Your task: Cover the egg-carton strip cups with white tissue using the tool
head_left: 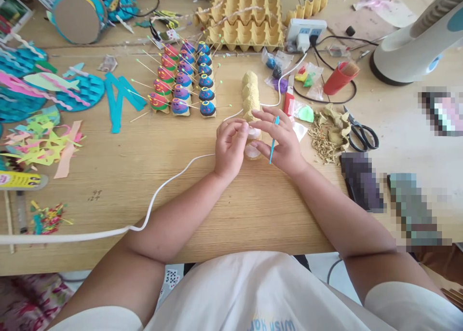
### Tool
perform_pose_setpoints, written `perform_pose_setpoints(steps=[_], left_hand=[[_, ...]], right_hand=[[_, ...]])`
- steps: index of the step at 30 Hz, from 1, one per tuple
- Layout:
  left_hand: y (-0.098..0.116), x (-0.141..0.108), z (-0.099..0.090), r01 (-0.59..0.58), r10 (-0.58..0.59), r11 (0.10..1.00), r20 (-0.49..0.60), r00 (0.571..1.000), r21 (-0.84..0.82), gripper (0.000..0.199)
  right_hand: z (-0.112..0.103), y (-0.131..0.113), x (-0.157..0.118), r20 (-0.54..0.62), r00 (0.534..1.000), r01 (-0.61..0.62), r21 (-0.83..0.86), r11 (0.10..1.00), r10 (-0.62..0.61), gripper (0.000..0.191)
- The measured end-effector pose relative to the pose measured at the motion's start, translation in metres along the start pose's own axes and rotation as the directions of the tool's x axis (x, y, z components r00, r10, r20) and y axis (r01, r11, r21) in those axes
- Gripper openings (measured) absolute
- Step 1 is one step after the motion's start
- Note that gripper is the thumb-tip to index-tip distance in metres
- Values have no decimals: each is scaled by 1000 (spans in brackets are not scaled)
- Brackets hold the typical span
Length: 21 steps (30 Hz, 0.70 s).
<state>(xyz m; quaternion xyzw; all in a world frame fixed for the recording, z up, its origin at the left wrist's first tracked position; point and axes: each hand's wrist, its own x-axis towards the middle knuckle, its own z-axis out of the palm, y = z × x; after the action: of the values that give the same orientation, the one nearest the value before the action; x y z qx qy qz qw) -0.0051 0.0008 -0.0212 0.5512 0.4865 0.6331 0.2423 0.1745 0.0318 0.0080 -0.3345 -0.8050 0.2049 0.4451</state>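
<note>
A bumpy tan egg-carton strip [250, 87] lies lengthwise in front of me, with whitish patches on its near bumps. My left hand [231, 145] is at the strip's left side, its thumb and index finger pinched together over the near bumps; what they pinch is too small to make out. My right hand [280, 140] reaches over the strip from the right, with a thin blue tool [274, 140] held between its fingers. Three rows of painted carton caterpillars, red-green [165, 75], purple [183, 80] and blue [206, 82], stand to the left with pins sticking out.
Egg trays [246, 22] and a power strip [306, 29] sit at the back. Right are clay bags [307, 76], a red cup [340, 77], carton scraps [329, 128] and scissors [363, 133]. Paper strips [43, 138] lie left; a white cable [155, 196] crosses the table.
</note>
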Motion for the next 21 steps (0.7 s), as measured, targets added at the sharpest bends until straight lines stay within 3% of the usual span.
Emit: perform_pose_setpoints(steps=[3,7,11,16,21], left_hand=[[4,-2,-1,-26,23,998,67,998,51,60],[6,0,-4,-31,24,997,87,996,74,66],[11,0,-5,-92,89,995,54,995,41,52],[15,-1,-6,-210,191,972,163,968,108,49],[9,0,-7,-231,217,966,127,968,112,40]], right_hand=[[1,-2,-1,-10,999,-32,8,999,32,32],[-1,-7,-4,-49,995,-82,101,991,87,38],[-1,-9,-4,-52,990,-118,153,981,128,46],[1,-7,-2,-28,996,-81,195,977,88,50],[0,-6,-3,-12,993,-111,212,971,116,55]])
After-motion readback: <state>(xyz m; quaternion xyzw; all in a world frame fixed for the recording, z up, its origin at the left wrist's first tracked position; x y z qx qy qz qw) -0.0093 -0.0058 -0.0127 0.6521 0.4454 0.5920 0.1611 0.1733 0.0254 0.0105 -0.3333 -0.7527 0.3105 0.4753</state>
